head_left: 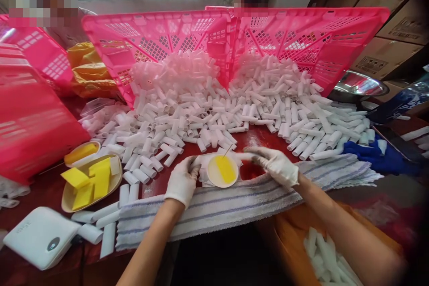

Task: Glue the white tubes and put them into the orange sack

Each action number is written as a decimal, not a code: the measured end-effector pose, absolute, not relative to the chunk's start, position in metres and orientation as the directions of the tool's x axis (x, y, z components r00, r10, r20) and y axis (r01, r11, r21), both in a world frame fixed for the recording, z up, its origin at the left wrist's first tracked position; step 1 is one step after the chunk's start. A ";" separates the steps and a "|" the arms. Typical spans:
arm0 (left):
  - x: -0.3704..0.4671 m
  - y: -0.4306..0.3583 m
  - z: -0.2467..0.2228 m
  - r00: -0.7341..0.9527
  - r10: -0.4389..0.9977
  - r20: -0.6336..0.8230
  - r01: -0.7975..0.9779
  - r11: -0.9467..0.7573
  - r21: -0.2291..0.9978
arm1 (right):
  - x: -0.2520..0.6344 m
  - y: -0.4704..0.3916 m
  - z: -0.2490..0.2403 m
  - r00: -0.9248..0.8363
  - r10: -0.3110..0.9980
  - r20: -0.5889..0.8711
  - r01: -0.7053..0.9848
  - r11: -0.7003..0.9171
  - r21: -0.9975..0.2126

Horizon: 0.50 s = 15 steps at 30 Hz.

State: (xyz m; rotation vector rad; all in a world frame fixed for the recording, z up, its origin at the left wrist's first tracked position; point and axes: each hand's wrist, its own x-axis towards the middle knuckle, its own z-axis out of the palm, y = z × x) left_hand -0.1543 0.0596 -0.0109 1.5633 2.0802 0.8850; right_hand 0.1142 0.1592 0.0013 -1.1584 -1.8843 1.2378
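Note:
My left hand (182,181), in a white glove, is closed with its fingertips at the left rim of a small round dish (213,180). What those fingers hold, if anything, blends into the white around it. On the dish lies a yellow sponge piece (226,170) with a thin stick standing up beside it. To the right, my gloved right hand (275,166) pinches the end of a white tube (246,156) that points left toward the dish. Under both wrists runs a striped towel (217,210) along the table edge.
Heaps of white tubes (214,120) spill from tipped pink crates (187,31). At left are a tray (67,205) of yellow sponge blocks and a white boxy device (40,237). A metal bowl (360,85) stands right; an orange bag (291,241) with tubes hangs below. Two people sit beyond.

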 end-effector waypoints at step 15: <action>-0.147 0.063 -0.010 -0.289 0.957 0.005 0.675 0.200 0.710 | 0.083 0.142 -0.026 -0.549 0.770 0.325 0.241 0.518 -0.821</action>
